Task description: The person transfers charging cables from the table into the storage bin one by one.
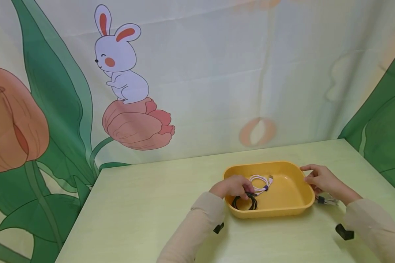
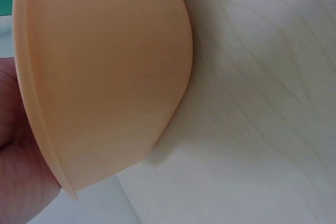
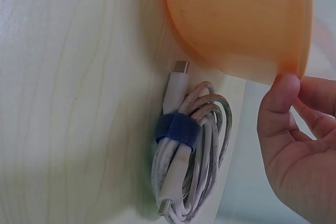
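Space at the left hand's [image 1: 235, 186] fingers is taken up by a coiled black cable [image 1: 254, 202]; just beyond them, passage is hampered by a white cable [image 1: 266, 188]. To their right, bare floor is left inside the yellow tray [image 1: 266, 213] up to its far end, where the way is barred by the end wall and the right hand [image 1: 324, 180]. Outside that wall, low passage beneath the right fingers is obstructed by a tied grey-white cable [image 3: 197, 150]. Left of the left fingers, open tabletop [image 1: 145, 204] is offered.
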Demonstrator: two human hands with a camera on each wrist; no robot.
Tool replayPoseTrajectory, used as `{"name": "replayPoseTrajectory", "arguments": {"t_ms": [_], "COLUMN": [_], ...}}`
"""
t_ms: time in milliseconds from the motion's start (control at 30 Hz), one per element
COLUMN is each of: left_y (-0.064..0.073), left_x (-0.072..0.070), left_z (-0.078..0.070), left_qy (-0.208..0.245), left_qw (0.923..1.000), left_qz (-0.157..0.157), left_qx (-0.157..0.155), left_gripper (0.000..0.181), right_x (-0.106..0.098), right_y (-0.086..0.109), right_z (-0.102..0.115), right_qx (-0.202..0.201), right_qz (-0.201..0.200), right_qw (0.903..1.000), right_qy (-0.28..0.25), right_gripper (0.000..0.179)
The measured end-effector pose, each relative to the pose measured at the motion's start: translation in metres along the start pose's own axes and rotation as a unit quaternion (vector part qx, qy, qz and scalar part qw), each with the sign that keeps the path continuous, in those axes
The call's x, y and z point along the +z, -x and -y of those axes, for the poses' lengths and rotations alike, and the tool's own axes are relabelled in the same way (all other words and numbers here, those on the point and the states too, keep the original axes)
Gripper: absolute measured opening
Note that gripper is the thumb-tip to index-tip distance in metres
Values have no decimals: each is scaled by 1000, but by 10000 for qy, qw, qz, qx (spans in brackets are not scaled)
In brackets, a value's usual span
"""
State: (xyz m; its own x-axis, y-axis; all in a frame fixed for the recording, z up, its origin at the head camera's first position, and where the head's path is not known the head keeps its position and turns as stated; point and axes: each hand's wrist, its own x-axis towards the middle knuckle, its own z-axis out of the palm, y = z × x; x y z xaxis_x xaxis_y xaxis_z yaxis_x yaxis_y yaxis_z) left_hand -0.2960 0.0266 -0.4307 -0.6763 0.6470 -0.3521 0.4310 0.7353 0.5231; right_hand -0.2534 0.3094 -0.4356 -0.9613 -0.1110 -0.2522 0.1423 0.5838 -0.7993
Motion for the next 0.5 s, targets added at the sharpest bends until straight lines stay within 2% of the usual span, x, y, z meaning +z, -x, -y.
{"name": "replayPoseTrajectory", "arguments": {"t_ms": [500], "left_y": [0], "left_x": [5], "left_z": [2], "left_qy": [22], "left_qw": [9998], "left_qz": [-110], "left_qx": [173], "left_gripper": [20], "right_x": [-2], "right_y": [-2], "right_z": [-3], "right_qx": [10], "right_qz": [-15], "right_qw": [10000], "right_qy": [0], "right_gripper": [44]}}
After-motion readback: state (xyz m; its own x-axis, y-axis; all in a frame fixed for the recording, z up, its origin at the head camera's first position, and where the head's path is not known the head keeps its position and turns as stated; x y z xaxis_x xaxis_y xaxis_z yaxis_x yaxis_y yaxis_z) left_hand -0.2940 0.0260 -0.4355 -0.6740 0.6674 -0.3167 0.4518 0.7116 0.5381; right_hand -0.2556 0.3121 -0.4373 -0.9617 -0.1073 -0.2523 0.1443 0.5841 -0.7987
